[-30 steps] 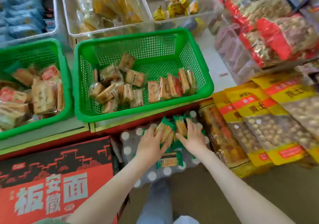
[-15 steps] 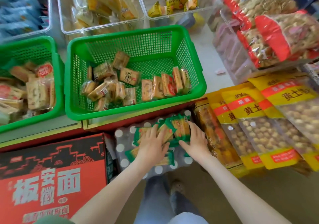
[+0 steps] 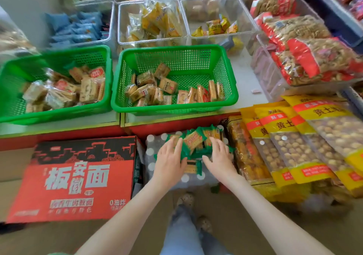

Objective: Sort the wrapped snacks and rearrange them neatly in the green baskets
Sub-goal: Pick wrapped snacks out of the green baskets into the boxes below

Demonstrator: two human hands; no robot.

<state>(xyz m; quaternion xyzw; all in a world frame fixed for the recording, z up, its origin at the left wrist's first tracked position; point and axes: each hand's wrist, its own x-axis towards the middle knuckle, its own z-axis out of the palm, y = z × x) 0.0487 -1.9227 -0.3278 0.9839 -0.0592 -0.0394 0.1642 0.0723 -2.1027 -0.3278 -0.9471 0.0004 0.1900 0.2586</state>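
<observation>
My left hand [image 3: 170,157] and right hand [image 3: 220,156], fingers straight and slightly spread, press in on the green-wrapped snacks [image 3: 194,141] heaped on a dotted pack [image 3: 150,162] below the green basket [image 3: 174,109]; squaring the stack evenly before lifting should prevent spills.

Left green basket [image 3: 59,115] — blurry, partly off-frame at L edge

L basket [image 3: 59,115] + R basket [image 3: 172,109]: bright green mesh. Snacks [image 3: 169,85] in R basket: tan/orange, some w/ red labels. Near pile [image 3: 193,140]: green wrappers, orange centres, on grey cover [image 3: 155,156] w/ white dots. Near-left box [image 3: 78,176]: red + black, white lettering. Right bags [image 3: 294,128]: yellow, red bands. Far-left packs [image 3: 78,28]: blue.
</observation>
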